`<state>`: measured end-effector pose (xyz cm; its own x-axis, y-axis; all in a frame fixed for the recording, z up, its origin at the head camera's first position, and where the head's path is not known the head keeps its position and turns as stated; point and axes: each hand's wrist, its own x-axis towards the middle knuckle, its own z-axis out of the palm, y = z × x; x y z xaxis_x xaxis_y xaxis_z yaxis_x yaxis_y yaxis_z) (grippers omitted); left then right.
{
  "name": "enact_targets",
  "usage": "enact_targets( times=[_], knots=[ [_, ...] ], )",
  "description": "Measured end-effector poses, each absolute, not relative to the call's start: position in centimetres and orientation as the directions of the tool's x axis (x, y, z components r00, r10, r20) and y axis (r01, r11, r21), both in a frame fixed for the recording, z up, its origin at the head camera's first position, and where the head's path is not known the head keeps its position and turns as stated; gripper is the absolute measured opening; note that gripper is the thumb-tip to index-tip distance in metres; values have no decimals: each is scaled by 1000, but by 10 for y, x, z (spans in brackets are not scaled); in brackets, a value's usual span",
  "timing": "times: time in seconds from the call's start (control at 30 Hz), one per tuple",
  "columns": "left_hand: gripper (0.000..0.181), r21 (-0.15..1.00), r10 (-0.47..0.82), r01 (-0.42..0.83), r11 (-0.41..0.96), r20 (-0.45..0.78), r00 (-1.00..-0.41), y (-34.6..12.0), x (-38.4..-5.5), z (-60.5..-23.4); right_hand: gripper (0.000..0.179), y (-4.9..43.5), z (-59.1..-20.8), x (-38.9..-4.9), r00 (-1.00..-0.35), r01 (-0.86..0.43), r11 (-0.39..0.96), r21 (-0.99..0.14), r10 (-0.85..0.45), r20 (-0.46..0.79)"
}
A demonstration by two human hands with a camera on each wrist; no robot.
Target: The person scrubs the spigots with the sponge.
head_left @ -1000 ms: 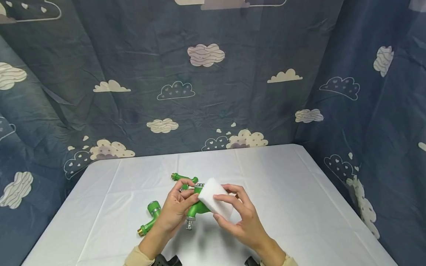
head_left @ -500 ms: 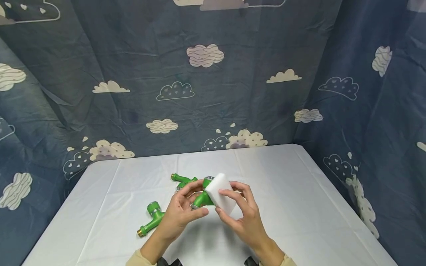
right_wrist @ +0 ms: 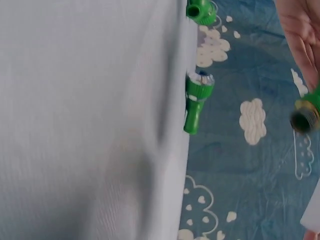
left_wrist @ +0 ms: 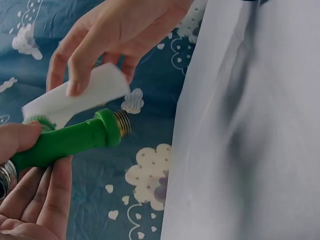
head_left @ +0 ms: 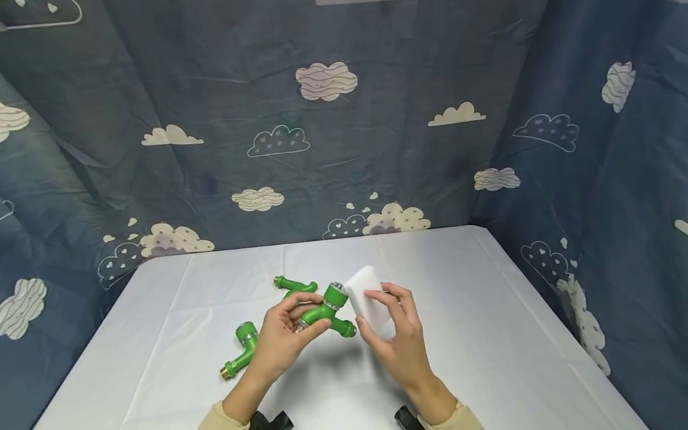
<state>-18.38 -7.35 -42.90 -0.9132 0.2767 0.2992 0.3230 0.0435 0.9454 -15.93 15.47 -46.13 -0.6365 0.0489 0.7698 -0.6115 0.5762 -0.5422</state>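
Note:
A green tap with a ribbed knob and metal fittings (head_left: 325, 312) is held above the table by my left hand (head_left: 282, 334), thumb on one side and fingers on the other. My right hand (head_left: 398, 334) pinches a white sponge block (head_left: 365, 295) between thumb and fingers, close beside the knob. In the left wrist view, the tap's threaded brass end (left_wrist: 122, 124) points away from the palm, and the sponge (left_wrist: 95, 90) lies just behind the green body. At the right wrist view's edge, only the threaded end (right_wrist: 304, 119) and a corner of the sponge (right_wrist: 314, 207) show.
A second green tap (head_left: 244, 349) lies on the white-covered table (head_left: 510, 358) left of my left forearm. Another one (head_left: 295, 285) lies behind my left hand, partly hidden. Dark cloud-print curtains (head_left: 376, 149) stand behind the table and at its sides.
My left hand has turned the tap, so its knob tilts up to the right and a side arm shows below. The sponge has shifted slightly up and right with my right hand.

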Motion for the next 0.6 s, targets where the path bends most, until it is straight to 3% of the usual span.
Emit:
enact_targets(
  times=[0.13,0.4,0.47,0.6],
  knots=[
    [36,959,212,279,55,262,-942,-77,-187,-429,55,158,-461,-161,-614,-636,541,-551,79,785],
    [33,971,202,238,35,226,-953,-73,-186,-429,34,155,-465,-161,-494,-772,522,-362,-135,859],
    [31,967,211,248,52,232,-950,-74,-186,-429,36,155,-466,-162,-508,-759,538,-368,-134,851],
    [30,966,230,251,67,229,-946,-79,-188,-430,51,157,-467,-163,-606,-683,556,-473,-71,792]
  ],
)
